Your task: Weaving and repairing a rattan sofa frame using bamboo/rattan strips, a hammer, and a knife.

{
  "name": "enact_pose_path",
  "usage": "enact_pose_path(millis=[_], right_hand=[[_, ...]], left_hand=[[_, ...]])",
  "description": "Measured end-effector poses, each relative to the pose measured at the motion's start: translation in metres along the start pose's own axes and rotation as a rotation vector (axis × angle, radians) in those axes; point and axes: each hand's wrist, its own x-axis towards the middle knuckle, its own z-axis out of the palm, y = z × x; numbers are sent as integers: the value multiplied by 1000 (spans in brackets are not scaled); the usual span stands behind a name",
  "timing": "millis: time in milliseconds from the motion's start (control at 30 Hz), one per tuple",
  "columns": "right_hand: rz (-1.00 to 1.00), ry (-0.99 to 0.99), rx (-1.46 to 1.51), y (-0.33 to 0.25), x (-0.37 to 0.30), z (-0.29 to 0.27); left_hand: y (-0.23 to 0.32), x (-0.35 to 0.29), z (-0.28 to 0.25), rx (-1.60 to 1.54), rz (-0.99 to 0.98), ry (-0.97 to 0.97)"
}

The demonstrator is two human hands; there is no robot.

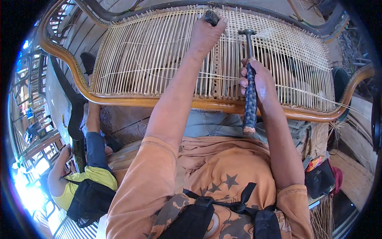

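The cane panel [159,47] spans the wooden frame [167,102] ahead of you. Your left hand [203,38] is closed around a dark, stubby piece [211,18] at the panel's far edge. Apart from it, your right hand [263,77] clasps the hammer [250,93] over the panel, right of centre — a glancing swing could bruise your left hand, a low one snap strands [310,59].

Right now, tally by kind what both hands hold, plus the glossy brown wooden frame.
Blue-and-black-handled metal hammer, right hand: 1
Dark rough-ended object, left hand: 1
Glossy brown wooden frame: 1
Total: 3
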Motion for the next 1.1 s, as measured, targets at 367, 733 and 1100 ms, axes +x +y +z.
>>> enact_pose_path(millis=[367, 733, 1100], right_hand=[[53, -80, -94, -1, -8, 10], [-4, 70, -95, -11, -10, -2], [10, 45, 2, -11, -6, 2]], left_hand=[[5, -5, 1, 56, 47, -1], [-2, 10, 16, -65, 3, 25], [9, 8, 16, 94, -53, 18]])
